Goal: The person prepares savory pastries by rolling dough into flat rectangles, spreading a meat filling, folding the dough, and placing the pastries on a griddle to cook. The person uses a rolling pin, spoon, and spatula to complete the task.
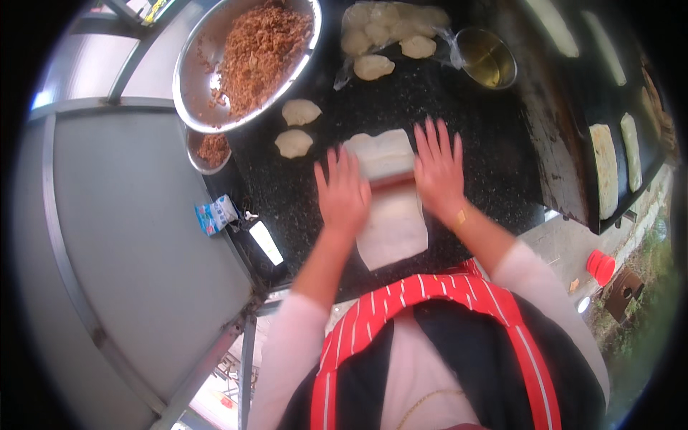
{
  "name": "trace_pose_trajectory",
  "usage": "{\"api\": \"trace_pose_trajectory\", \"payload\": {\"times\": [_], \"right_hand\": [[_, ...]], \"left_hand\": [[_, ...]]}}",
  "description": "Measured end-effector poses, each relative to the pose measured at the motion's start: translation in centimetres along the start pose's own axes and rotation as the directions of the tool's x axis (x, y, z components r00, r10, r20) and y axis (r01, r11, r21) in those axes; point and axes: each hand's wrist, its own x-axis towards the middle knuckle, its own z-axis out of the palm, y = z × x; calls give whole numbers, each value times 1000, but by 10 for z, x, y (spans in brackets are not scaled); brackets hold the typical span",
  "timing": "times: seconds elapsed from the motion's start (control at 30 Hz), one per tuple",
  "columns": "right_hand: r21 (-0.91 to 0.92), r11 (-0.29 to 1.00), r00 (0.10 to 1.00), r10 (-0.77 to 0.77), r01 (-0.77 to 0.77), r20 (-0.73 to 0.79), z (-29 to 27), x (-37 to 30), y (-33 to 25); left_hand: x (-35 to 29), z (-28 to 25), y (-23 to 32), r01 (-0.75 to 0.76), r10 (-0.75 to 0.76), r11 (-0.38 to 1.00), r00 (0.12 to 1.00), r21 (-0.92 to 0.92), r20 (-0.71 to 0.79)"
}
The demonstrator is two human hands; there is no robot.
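Observation:
A long, flattened sheet of white dough point(393, 229) lies on the dark speckled worktop in front of me. Across it runs a brown rolling pin point(393, 181), slightly blurred. My left hand point(344, 190) rests flat over the pin's left end, fingers stretched out and pointing away from me. Over the right end lies my right hand point(439, 168), its fingers also straight and spread. Both palms hide the pin's ends. Beyond my left hand sit two small dough rounds point(301, 112), side by side.
At far left stands a big metal bowl point(188, 107) of reddish-brown crumbly filling, beside a smaller bowl point(195, 163). Dough pieces in a plastic bag point(390, 29) and a metal cup of oil point(494, 64) are at the back. A griddle point(573, 143) holding long dough strips borders the right.

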Motion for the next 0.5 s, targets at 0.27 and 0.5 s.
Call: {"api": "trace_pose_trajectory", "payload": {"times": [0.27,0.5], "right_hand": [[75,997,977,52,-37,-206,12,91,10],[7,999,979,41,-40,-199,19,127,16]], "left_hand": [[84,4,-28,-40,32,998,986,-45,-167],[128,-4,-39,-1,-1,1000,973,-6,-230]]}}
